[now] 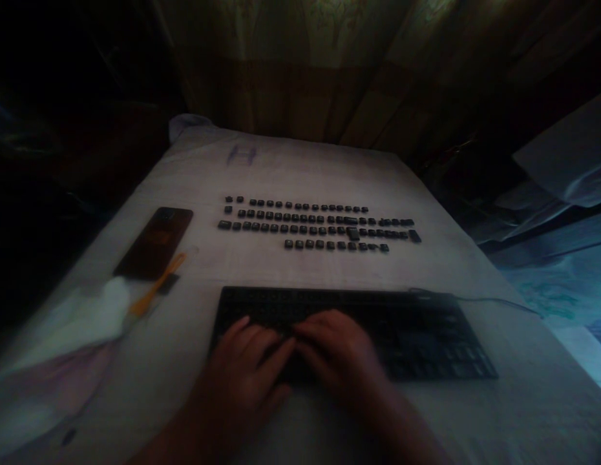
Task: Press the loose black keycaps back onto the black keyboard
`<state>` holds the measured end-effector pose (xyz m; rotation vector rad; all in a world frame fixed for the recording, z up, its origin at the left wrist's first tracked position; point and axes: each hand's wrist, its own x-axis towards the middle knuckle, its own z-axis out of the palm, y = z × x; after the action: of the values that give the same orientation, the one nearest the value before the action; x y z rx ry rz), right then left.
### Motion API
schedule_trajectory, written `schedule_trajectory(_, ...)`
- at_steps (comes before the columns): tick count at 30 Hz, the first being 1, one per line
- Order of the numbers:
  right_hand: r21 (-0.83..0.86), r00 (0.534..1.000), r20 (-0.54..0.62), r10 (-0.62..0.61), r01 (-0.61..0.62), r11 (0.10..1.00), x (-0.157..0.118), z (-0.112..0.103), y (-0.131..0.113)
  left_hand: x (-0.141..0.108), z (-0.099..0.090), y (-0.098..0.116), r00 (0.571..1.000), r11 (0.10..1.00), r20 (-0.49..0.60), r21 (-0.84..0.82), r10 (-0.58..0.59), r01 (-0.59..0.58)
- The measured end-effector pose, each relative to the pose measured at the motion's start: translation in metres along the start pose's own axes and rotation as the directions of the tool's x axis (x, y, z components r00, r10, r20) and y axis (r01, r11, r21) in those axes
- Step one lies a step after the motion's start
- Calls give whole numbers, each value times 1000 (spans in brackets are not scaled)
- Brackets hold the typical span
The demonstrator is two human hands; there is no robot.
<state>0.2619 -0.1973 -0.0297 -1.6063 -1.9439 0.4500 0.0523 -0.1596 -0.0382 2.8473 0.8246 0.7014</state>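
A black keyboard [426, 329] lies across the near part of the cloth-covered table, its cable running off to the right. Over its left part rests my left hand [249, 361], fingers apart, nothing visible in it. My right hand [334, 342] is just beside it over the keyboard's middle, fingers bent and close together, the fingertips near those of my left hand. Whether the right fingertips hold a small part is too dark and blurred to tell. Beyond the keyboard, loose black keycaps [303, 229] lie in several rows.
A dark phone [155, 242] lies at the left, with an orange-handled brush or tool [158, 287] near it. A crumpled white and pink cloth [82, 336] is at the near left. The table [300, 168] ends at a curtain [300, 71].
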Motion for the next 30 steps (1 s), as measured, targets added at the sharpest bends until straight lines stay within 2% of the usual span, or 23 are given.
schedule_trajectory(11,23,1000,-2,10,-10,1000,0,1,0,-6,7,0,999,1000,-47,-19,-6,5)
schedule_trajectory(16,43,999,18,-26,26,999,1,-2,4,-7,11,1,996,1000,-92,-12,-14,13)
schedule_trajectory(20,62,999,-16,-33,34,997,2,-3,5,-4,9,2,991,1000,-131,0,-1,1)
schedule_trajectory(26,62,999,-44,16,-14,998,6,-2,1,3,-3,2,998,1000,-69,10,11,-11)
schedule_trajectory(30,80,997,-52,59,-55,995,9,-2,-4,2,6,4,985,1000,-170,-1,-10,10)
